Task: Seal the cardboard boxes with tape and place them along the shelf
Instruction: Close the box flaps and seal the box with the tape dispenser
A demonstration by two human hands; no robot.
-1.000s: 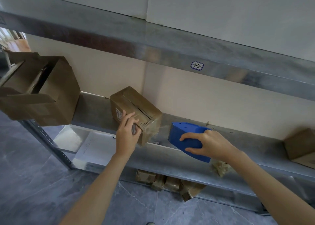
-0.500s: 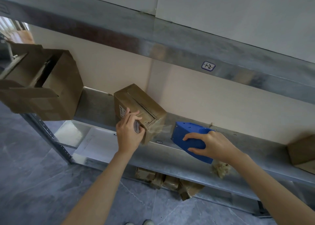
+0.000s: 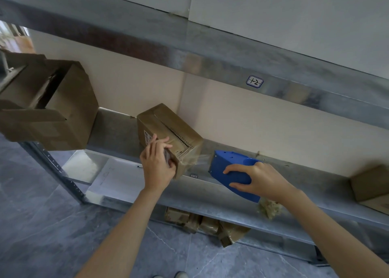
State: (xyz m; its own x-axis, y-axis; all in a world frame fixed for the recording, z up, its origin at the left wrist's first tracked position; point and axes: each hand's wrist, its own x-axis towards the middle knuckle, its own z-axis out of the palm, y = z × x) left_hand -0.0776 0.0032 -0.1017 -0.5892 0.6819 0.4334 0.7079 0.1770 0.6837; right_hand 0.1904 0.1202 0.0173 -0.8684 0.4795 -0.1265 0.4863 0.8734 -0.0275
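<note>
Since a second ago the left hand (image 3: 156,166) has changed its hold: the fingers were lying flat up the near side of the cardboard box (image 3: 181,128), and now they're curling over its near top corner. The thumb is tucking in underneath, so it's gripping that corner. Everything else is sitting about where it was.

That box is sitting on the metal shelf (image 3: 210,193), close to the front edge and turned a bit askew. Its top seam is showing a dark slit with a jagged edge. A white label is peeking out on its near left side, partly hidden behind the fingers.

The right hand (image 3: 259,178) is wrapping around the blue tape dispenser (image 3: 227,164), fingers over the top and thumb underneath. The dispenser is hanging just right of the box. A thin strip of clear tape (image 3: 200,158) is stretching between the two — it's faint, so I can't tell exactly where it's sticking on the box.

Other stuff around:
- a bigger open box (image 3: 63,113), flaps loose, is sitting at the far left end of the shelf
- another brown box (image 3: 370,183) is sitting at the right end, half out of view
- a crumpled wad of tape (image 3: 269,208) is lying near the right wrist
- small taped boxes (image 3: 189,218) are lying on the floor under the shelf
- a handwritten tag (image 3: 254,81) is sticking on the shelf above
</note>
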